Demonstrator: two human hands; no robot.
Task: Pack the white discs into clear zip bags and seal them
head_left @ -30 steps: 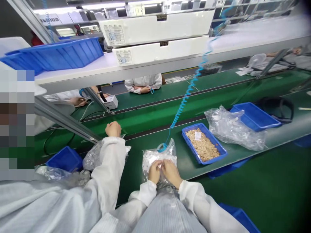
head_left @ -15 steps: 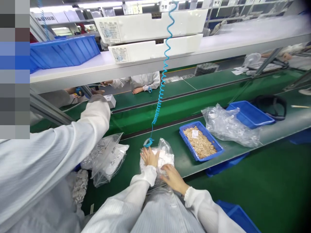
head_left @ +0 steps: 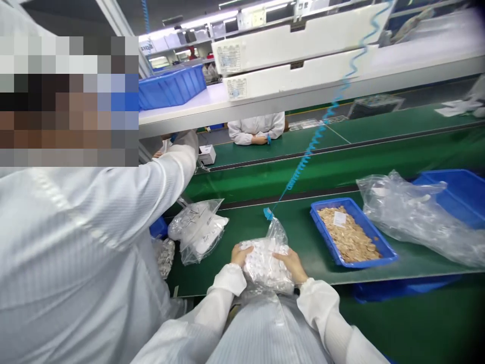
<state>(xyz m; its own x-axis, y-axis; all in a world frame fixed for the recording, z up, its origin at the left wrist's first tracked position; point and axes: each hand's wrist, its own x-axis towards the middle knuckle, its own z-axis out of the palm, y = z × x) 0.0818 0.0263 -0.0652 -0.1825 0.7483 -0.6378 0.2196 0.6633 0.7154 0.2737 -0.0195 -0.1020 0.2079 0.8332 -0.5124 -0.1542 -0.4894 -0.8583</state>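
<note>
A clear plastic bag (head_left: 266,268) full of small white pieces is in front of my body at the bench's near edge. My left hand (head_left: 241,254) grips its left side, thumb lying on top. On the right side my right hand (head_left: 293,264) grips the same bag, its thumb also on top and its other fingers partly hidden. Just beyond the bag is a blue band (head_left: 268,213) on the end of a coiled blue cord (head_left: 308,154). What the white pieces are, I cannot make out.
Right of the bag stands a blue tray (head_left: 329,242) of flat tan pieces with a white label. Past it are clear bags (head_left: 413,212) and another blue tray (head_left: 462,177). Filled clear bags (head_left: 200,230) lie left, beside a co-worker's outstretched sleeve (head_left: 159,182). A shelf (head_left: 273,98) spans above.
Both hands have gone from resting loosely on the bag to gripping its two sides. The view has turned left, and the co-worker on the left shows more.
</note>
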